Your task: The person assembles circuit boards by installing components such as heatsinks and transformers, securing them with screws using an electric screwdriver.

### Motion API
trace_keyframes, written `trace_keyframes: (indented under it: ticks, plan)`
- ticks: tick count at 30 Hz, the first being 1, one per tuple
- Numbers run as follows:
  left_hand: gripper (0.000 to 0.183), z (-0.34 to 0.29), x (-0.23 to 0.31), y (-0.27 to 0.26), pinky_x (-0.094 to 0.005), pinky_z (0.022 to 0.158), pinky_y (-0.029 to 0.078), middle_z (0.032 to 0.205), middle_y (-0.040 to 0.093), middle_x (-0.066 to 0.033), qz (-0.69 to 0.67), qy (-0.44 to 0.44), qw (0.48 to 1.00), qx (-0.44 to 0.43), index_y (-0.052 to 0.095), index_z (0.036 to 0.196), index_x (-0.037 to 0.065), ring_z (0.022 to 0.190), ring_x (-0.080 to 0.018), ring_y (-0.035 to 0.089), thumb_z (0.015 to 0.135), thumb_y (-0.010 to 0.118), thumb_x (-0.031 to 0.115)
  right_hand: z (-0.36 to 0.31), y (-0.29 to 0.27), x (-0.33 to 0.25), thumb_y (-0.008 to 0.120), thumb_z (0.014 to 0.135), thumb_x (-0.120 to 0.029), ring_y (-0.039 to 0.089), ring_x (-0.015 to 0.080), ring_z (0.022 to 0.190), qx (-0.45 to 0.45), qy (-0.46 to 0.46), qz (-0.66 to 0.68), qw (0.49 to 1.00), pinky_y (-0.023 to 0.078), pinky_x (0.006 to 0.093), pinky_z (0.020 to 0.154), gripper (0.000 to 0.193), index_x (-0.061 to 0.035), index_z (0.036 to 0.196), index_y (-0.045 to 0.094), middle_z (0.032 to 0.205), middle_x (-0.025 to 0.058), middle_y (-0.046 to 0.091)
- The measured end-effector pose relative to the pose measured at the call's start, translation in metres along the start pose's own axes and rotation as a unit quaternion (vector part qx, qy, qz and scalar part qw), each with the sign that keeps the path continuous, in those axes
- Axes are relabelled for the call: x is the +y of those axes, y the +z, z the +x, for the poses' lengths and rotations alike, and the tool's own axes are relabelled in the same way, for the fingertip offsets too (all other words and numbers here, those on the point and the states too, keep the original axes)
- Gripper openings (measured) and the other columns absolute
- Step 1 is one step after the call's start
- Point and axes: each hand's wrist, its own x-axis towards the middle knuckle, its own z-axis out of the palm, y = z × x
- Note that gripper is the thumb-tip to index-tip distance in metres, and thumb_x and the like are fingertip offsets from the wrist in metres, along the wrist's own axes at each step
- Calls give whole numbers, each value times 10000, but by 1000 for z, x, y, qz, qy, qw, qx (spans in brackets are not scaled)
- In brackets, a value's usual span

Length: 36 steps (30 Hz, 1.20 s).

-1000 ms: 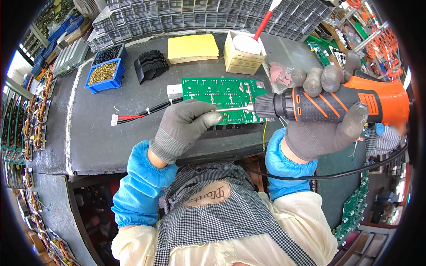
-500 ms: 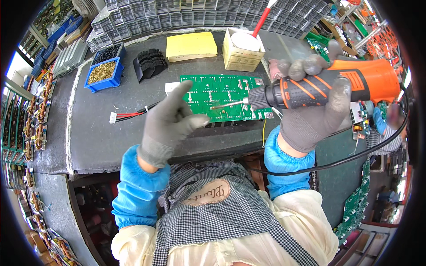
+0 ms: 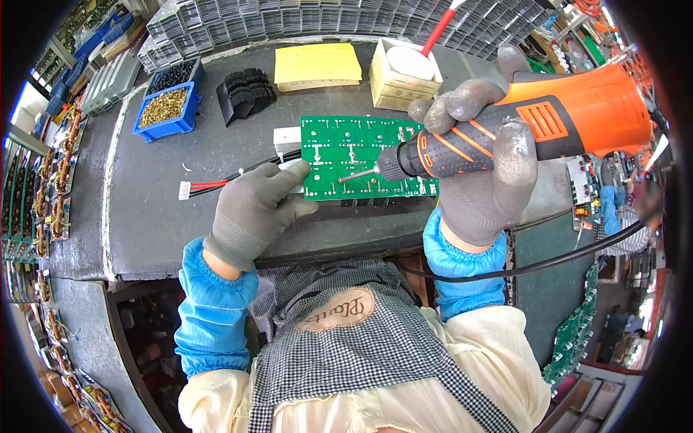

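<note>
Hands: left hand (image 3: 254, 209) steadies board's (image 3: 359, 153) edge (right hand (image 3: 480, 169) drives screwdriver (image 3: 527, 130)).

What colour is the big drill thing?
Orange and black drill, in the right hand; head view.

green circuit board (image 3: 361, 155), orange screwdriver (image 3: 548, 126), blue bin (image 3: 167, 115)

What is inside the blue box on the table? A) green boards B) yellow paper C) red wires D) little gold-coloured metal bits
D: the blue bin at the bench's far left is heaped with small brass-coloured parts, well away from the green circuit board that the left hand touches.
</note>
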Motion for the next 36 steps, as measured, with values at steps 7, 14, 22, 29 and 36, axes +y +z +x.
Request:
trace_keyframes:
  ticks: [7, 14, 22, 29, 36]
  plan:
    - [520, 4, -3, -3, -395, 667, 560, 868, 693, -140, 10, 35, 999, -15, 710, 1257, 81, 754, -303, 701, 781, 845, 242, 24, 5, 0, 738, 903, -329, 686, 267, 856, -204, -11, 30, 979, 574, 518, 877, 907, -10, 1582, 231, 1002, 126, 645]
    - [509, 2, -12, -4, -407, 674, 556, 862, 689, -142, -26, 68, 997, -16, 713, 1235, 79, 745, -313, 693, 769, 851, 230, 38, 14, 9, 754, 881, -318, 702, 260, 785, -236, 26, -27, 971, 597, 479, 812, 802, 16, 1470, 326, 958, 111, 662]
    - [541, 6, -15, -3, -405, 628, 503, 809, 632, -168, -45, 91, 995, -8, 717, 1212, 22, 697, -313, 659, 716, 879, 166, 45, 35, 21, 642, 918, -336, 683, 211, 759, -134, 78, -53, 986, 617, 436, 763, 393, 41, 1025, 628, 876, 109, 647]
    - [486, 4, -15, -7, -419, 691, 558, 878, 699, -113, -29, 77, 996, -19, 724, 1208, 84, 779, -312, 705, 755, 849, 207, 51, 44, 25, 634, 924, -274, 688, 205, 748, -187, 118, -105, 970, 617, 422, 773, 321, 40, 987, 637, 876, 125, 657]
    - [683, 8, 13, -26, -317, 735, 531, 949, 657, -55, -255, -44, 963, -75, 627, 1360, 52, 808, -181, 636, 735, 889, 131, 52, 30, -23, 691, 923, -451, 644, 222, 804, -236, 36, 156, 958, 544, 528, 837, 772, -1, 1471, 385, 999, 71, 611]
